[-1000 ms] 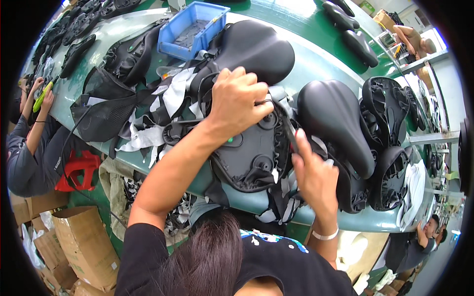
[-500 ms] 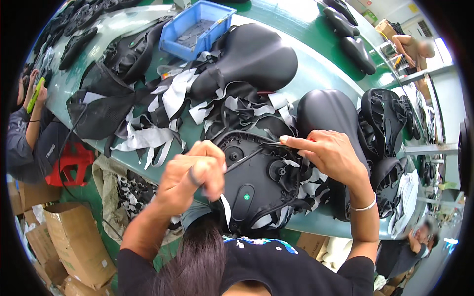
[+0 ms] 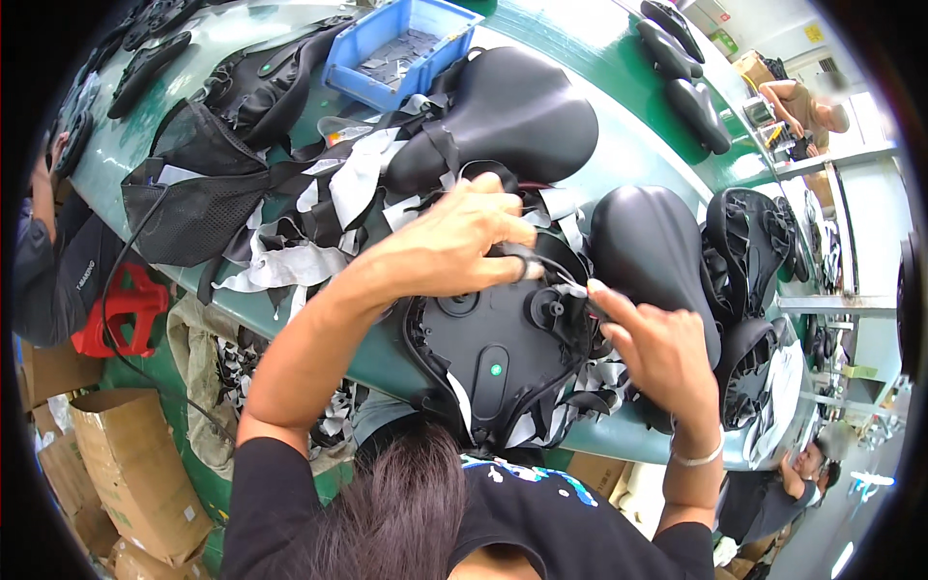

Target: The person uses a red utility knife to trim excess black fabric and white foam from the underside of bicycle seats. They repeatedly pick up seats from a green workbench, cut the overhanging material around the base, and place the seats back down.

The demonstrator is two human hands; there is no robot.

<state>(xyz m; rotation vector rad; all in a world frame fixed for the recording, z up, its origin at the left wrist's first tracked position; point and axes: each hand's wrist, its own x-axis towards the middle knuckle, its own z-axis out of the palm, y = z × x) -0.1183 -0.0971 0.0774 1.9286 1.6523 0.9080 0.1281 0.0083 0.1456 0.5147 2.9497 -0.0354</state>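
Ahead of me a blue bin [image 3: 401, 43] of small dark parts sits on the green bench [image 3: 619, 106]. Finished black saddles [image 3: 512, 111] lie beyond, fabric scraps [image 3: 290, 261] to my left, a red stool [image 3: 121, 309] and cardboard boxes [image 3: 126, 474] below.

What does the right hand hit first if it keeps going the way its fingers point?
Likely the left hand: the right hand points up-left across the upturned saddle base, fingertips already by the black cable. Depth is unclear.
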